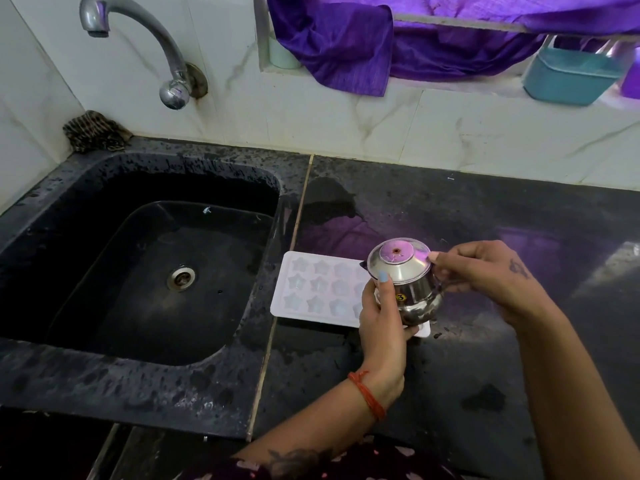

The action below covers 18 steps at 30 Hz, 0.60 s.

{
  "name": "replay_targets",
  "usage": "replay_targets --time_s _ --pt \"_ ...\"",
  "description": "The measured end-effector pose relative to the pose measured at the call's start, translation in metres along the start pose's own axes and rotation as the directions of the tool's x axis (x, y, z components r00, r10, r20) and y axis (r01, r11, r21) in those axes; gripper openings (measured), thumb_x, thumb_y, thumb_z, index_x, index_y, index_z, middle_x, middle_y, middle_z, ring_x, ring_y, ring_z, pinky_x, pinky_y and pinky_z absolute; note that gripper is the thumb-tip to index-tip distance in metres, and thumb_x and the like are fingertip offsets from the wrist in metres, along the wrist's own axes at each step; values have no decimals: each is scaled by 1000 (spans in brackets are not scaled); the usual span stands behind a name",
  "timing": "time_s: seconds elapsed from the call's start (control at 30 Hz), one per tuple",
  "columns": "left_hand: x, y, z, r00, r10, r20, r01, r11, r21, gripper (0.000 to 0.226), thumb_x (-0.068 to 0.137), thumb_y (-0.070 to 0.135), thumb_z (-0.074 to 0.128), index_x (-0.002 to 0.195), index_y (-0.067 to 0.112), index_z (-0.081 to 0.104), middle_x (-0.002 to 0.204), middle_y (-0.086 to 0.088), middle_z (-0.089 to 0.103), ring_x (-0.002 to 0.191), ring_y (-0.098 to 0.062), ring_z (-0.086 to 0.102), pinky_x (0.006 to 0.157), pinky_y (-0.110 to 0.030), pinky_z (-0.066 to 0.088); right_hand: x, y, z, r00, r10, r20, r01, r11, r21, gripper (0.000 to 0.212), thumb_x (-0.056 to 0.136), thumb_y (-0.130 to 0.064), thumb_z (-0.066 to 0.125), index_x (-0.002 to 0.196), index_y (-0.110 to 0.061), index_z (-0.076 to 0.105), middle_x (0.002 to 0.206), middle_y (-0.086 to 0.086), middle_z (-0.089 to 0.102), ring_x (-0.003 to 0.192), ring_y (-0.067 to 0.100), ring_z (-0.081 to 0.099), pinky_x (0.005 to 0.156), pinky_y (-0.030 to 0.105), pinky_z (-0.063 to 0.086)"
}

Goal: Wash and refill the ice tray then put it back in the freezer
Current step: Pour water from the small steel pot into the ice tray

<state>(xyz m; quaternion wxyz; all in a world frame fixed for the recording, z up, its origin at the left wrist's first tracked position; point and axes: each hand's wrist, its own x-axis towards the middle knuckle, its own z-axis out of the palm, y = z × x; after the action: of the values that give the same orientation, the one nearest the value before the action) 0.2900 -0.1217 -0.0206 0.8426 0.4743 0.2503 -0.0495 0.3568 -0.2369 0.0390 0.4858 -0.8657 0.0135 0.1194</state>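
A white ice tray (313, 291) with star-shaped cells lies flat on the black counter (485, 220), just right of the sink. Over the tray's right end I hold a small steel pot (408, 282), tilted toward the tray with its lid on. My left hand (382, 320) grips the pot's body from the near side, one finger up on the lid's rim. From the right, my right hand (485, 271) pinches the pot at the lid's edge. The pot and hands hide the tray's right end. I cannot tell whether the cells hold water.
A black sink (162, 271) with a steel drain fills the left. A steel tap (138, 39) curves out of the marble wall above it, and a scrubber (97, 131) sits at the sink's back corner. A purple cloth (346, 43) and a teal tub (575, 76) sit on the sill.
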Motion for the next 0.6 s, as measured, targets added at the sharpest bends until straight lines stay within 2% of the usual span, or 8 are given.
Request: replay_targets --time_s 0.07,0.17,0.23,0.3,0.43,0.6 --pt "-1 -2 1 1000 -16 3 16 1000 9 43 95 51 38 131 29 45 115 6 59 102 -11 61 87 -38 56 -2 0 -1 1000 -20 -6 20 1000 -22 31 78 -32 71 65 -5 69 73 16 70 72 22 67 66 30 56" --pt "-1 -5 4 998 -52 24 53 999 -13 50 93 55 36 134 27 44 126 -2 59 106 -18 63 78 -34 59 -5 -2 -4 998 -66 -18 65 994 -88 33 77 -40 70 63 -10 70 69 11 70 70 20 67 62 27 54" --pt "-3 -6 6 996 -79 30 81 996 -45 58 87 61 36 134 28 43 128 -5 58 107 -21 63 70 -29 60 -6 -2 -7 997 -72 -23 69 989 -128 34 74 -45 69 61 -14 71 67 8 71 72 23 69 69 35 58" --pt "-2 -8 8 994 -103 29 104 993 -57 68 79 66 35 135 28 42 129 -6 58 108 -23 63 70 -29 60 -6 -2 -8 997 -70 -32 63 984 -168 38 70 -53 67 61 -17 72 64 5 71 70 21 70 76 43 58" --pt "0 -12 10 990 -143 20 144 987 -67 58 90 63 30 135 29 43 128 -7 58 106 -23 64 77 -36 60 -5 -4 -8 993 -99 -63 79 963 -259 39 72 -57 66 60 -21 71 59 -1 70 67 18 69 78 45 57" --pt "0 -11 14 980 -196 11 196 972 -132 59 91 64 29 131 25 48 123 -10 62 102 -27 67 67 -33 60 -8 -13 -9 986 -150 -75 114 928 -354 39 75 -55 68 58 -20 70 54 -2 68 64 15 67 72 35 55"
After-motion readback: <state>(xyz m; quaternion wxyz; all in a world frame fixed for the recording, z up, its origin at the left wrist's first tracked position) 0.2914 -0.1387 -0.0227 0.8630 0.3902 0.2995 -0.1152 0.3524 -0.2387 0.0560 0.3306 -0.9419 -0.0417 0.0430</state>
